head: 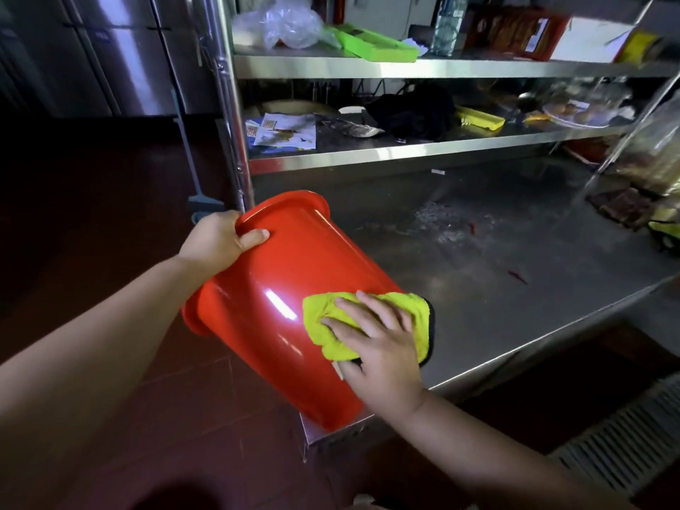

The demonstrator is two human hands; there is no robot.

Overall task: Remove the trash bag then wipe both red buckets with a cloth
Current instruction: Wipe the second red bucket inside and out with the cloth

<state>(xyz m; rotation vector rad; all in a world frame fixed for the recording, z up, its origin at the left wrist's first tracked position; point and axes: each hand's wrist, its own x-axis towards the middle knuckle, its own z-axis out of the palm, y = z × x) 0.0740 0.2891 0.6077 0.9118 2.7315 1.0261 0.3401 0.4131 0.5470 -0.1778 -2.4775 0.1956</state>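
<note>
— Where is the red bucket (290,300)?

— Tipped on its side at the near left corner of the steel counter (515,288). Its base end rests on that corner and its rim end sticks out past the counter's left edge, over the dark red floor (110,222).

— Who holds it?

— The left hand (220,241) grips the rim, thumb curled over the lip onto the outer wall, the other fingers hidden inside. The right hand (375,344) presses a yellow cloth (331,325) flat against the bucket's side, fingers spread and fairly straight on top of the cloth.

— How many buckets and cloths?

— One red bucket in view, one yellow cloth with a dark edge. I can see two hands, both bare.

— Room to move?

— The counter's middle stretch to the right of the bucket is open steel, with smears and a couple of small red scraps (517,276). Clutter sits only at its far right edge. The front edge runs diagonally beside the right wrist. To the left, open floor reaches to a mop (198,171) leaning by the shelf post (232,115).

— And above?

— Two steel shelves behind the counter: the upper shelf (441,66) carries a green tray (371,44) and a crumpled clear bag (287,23); the lower shelf (404,150) holds papers (283,130), a dark bundle and a yellow tray (478,119).
</note>
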